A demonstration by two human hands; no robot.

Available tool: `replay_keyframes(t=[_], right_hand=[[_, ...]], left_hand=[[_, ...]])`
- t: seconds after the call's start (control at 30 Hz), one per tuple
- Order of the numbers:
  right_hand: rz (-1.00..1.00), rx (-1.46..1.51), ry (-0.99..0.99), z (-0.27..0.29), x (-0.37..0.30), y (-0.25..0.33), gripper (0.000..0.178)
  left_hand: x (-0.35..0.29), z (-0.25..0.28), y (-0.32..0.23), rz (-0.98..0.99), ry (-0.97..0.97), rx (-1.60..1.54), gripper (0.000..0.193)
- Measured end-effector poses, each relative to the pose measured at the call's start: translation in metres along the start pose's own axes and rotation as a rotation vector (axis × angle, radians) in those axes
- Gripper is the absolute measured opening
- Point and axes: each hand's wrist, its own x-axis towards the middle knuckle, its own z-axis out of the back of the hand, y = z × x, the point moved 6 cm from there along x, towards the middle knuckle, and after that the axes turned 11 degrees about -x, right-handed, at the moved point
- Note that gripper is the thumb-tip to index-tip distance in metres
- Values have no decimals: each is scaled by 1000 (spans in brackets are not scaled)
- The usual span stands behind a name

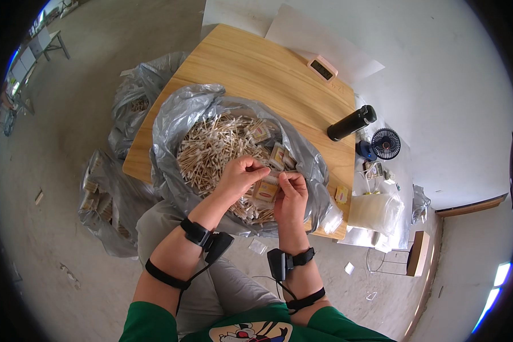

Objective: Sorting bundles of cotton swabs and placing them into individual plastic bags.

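Over a grey plastic bag (171, 122) full of loose cotton swabs (211, 142), my two hands meet at a small clear packet (264, 192) with a yellowish and red label card. My left hand (240, 178) pinches at the packet's upper left edge, thumb and forefinger together. My right hand (291, 196) pinches its upper right side, with the other fingers curled. More labelled packets lie on the swabs, among them a packet (278, 155) just beyond my fingers and another packet (258, 133) farther back.
The bag stands on a wooden table (251, 60) with a pink-framed clock (323, 68) and a black flask (352, 123). Right of it are a small fan (385, 143) and a stack of clear bags (376, 212). More grey bags (111, 211) sit on the floor at left.
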Motion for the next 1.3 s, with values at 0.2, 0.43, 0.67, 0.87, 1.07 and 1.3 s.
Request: replay_keyframes(t=[0.2, 0.43, 0.67, 0.87, 1.07, 1.3], right_hand=[[5, -114, 60, 0, 5, 1, 3], [-275, -34, 155, -16, -16, -18, 15], [-147, -82, 105, 1, -3, -6, 15], [-145, -158, 98, 2, -7, -4, 16], [-27, -161, -46, 15, -1, -26, 10], [24, -221, 59, 1, 10, -15, 5]], left_hand=[[2, 4, -2, -46, -22, 107, 13], [-1, 18, -26, -366, -301, 392, 20], [3, 16, -9, -137, -135, 176, 27], [-2, 0, -20, -282, -70, 640, 34], [-2, -3, -15, -418, -98, 668, 30], [-2, -9, -15, -377, -69, 643, 25]])
